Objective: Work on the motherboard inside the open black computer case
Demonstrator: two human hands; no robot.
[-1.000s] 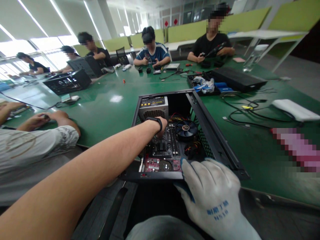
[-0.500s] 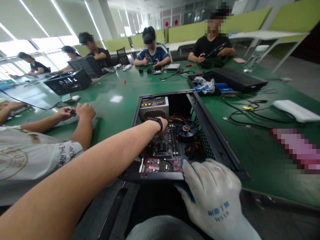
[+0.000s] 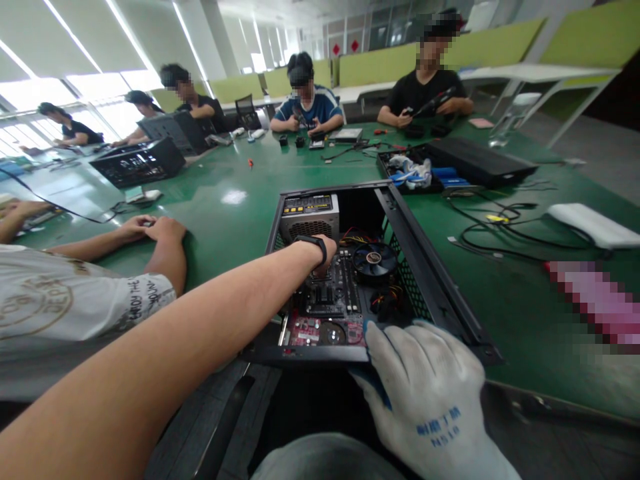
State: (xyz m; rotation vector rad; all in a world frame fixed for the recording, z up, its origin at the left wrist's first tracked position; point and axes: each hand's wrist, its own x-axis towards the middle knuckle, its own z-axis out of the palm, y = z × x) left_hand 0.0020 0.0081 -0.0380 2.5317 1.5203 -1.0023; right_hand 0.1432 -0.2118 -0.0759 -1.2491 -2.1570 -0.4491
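An opened black computer case (image 3: 430, 267) lies in front of me. My bare left hand (image 3: 326, 252), with a black band on its wrist, reaches down into it over the motherboard (image 3: 345, 283); its fingers are mostly hidden. Just beyond that hand sits the silver power supply (image 3: 311, 217). A dark fan (image 3: 374, 260) lies to the right, near thin coloured wires. Closer to me is a red card (image 3: 306, 331) with a round black fan. In a white work glove, my right hand (image 3: 425, 380) grips the near edge of the case, thumb below and fingers on top.
On the green table (image 3: 220, 220), black cables (image 3: 490, 227) and a white pouch (image 3: 590, 223) lie at right. Behind the case is a black tray (image 3: 387, 167) with gloves. A co-worker's hands (image 3: 150, 228) are close at left. Other people sit across the table.
My left hand stays over the motherboard with only a slight shift, and my right hand keeps its grip. At left, the co-worker's hands have drawn slightly closer together.
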